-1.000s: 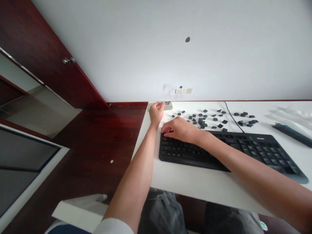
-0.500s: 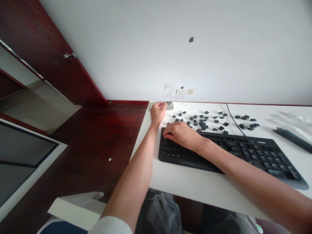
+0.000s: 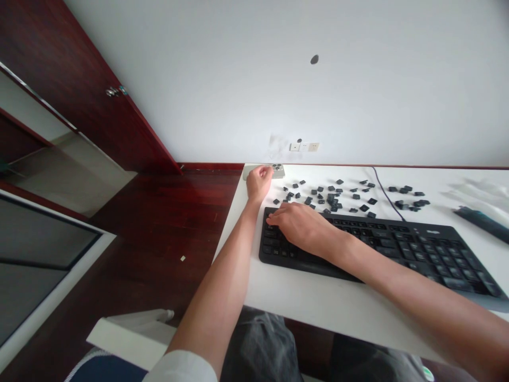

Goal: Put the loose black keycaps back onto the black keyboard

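Note:
A black keyboard (image 3: 382, 241) lies along the front of a white desk. My right hand (image 3: 300, 225) rests over its left end, fingers curled and close together, the tips against keys at the upper left corner. Whether a keycap sits under those fingertips is hidden. Past the keyboard's left end, my left hand (image 3: 259, 182) is curled closed, its wrist turned, beside a pale phone (image 3: 278, 171) with several camera lenses. What is inside its fingers, if anything, does not show. Loose black keycaps (image 3: 331, 199) lie scattered behind the keyboard, several of them close to my right hand.
A cable (image 3: 385, 193) runs from the keyboard to the wall. More loose keycaps (image 3: 411, 204) lie right of it. A dark elongated object (image 3: 483, 224) and clear plastic (image 3: 487, 196) are at the right. The white desk (image 3: 318, 297) ends at the left above a dark red floor (image 3: 191, 223).
My right hand's fingers have shifted slightly on the upper left keys, the index finger now flatter on them. My left hand stays curled by the phone. The camera view has moved a little.

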The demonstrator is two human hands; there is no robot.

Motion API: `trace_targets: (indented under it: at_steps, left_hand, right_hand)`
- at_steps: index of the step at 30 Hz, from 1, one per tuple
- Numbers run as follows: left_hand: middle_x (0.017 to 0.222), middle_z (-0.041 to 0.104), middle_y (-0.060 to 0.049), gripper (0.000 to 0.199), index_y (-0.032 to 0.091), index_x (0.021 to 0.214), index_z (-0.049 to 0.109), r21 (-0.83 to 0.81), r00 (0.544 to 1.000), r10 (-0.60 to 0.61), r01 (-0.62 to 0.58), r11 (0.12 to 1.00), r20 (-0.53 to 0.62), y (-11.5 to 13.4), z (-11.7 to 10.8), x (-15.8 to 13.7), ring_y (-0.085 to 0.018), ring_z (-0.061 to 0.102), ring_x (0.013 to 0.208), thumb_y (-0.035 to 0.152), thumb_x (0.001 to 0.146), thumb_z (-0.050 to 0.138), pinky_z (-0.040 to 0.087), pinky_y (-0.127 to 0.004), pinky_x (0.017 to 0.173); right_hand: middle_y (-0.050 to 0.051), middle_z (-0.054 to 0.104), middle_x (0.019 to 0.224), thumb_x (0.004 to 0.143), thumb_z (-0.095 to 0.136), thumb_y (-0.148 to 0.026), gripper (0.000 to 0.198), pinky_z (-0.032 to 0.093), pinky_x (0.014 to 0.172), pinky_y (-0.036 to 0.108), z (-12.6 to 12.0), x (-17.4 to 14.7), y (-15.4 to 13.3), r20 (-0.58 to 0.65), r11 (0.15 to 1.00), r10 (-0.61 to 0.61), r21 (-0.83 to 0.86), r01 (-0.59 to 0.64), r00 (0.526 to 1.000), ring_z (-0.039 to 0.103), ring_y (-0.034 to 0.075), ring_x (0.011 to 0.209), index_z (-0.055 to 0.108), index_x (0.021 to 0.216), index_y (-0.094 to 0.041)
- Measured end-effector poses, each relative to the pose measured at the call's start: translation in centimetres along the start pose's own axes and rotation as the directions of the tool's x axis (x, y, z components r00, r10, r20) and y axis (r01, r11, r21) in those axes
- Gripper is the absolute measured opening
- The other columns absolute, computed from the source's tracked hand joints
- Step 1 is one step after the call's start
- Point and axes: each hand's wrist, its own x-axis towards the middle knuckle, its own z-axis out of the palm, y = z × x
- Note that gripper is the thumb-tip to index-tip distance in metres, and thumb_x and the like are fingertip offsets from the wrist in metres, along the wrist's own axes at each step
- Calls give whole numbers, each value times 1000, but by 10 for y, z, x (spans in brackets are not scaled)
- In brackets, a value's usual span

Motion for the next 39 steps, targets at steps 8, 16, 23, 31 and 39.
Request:
trace_targets:
  at_steps: [8, 16, 23, 31, 39]
  left_hand:
    - [70, 68, -2, 25, 19, 69, 67, -1, 1000, 1, -1, 1000, 16, 1, -1, -3, -17, 59, 69, 27, 92, 63, 40, -28, 69]
    - [68, 68, -2, 24, 19, 68, 67, 44, 999, 49, -49, 998, 10, 4, -2, 1, -17, 61, 70, 23, 91, 62, 39, -27, 69]
    - [77, 76, -4, 21, 19, 74, 78, -11, 988, 22, -21, 1000, 152, 4, -3, 4, -20, 68, 78, 29, 89, 68, 44, -29, 75]
    - [76, 73, -5, 20, 21, 92, 84, -99, 924, 29, 10, 995, 382, 3, -17, 9, -17, 60, 67, 38, 82, 82, 40, -27, 61]
    - [66, 63, -2, 28, 23, 91, 87, 156, 860, 78, -180, 971, 505, 7, -12, 2, -15, 51, 60, 49, 80, 84, 32, -27, 57]
  right_hand:
    - [14, 79, 84, 93, 59, -5, 26, 47, 79, 39, 13, -3, -28, -49, 993, 2, -120, -8, 999, 70, 32, 94, 80, 83, -17]
    - [7, 83, 97, 92, 59, -14, 34, 52, 78, 35, -9, -4, 36, -122, 981, 177, 101, -165, 977, 75, 27, 89, 87, 108, -28]
    - [10, 83, 97, 86, 60, -18, 36, 56, 76, 39, -31, -17, 131, -171, 889, 456, 41, -456, 873, 74, 29, 83, 86, 109, -25]
    - [9, 84, 101, 84, 59, -15, 36, 59, 78, 40, -22, -22, 154, -122, 901, 434, 93, -425, 893, 76, 29, 89, 86, 107, -23]
    - [10, 84, 105, 91, 61, -15, 34, 59, 91, 42, -12, -12, 131, -147, 941, 336, 104, -323, 930, 77, 29, 99, 85, 114, -23]
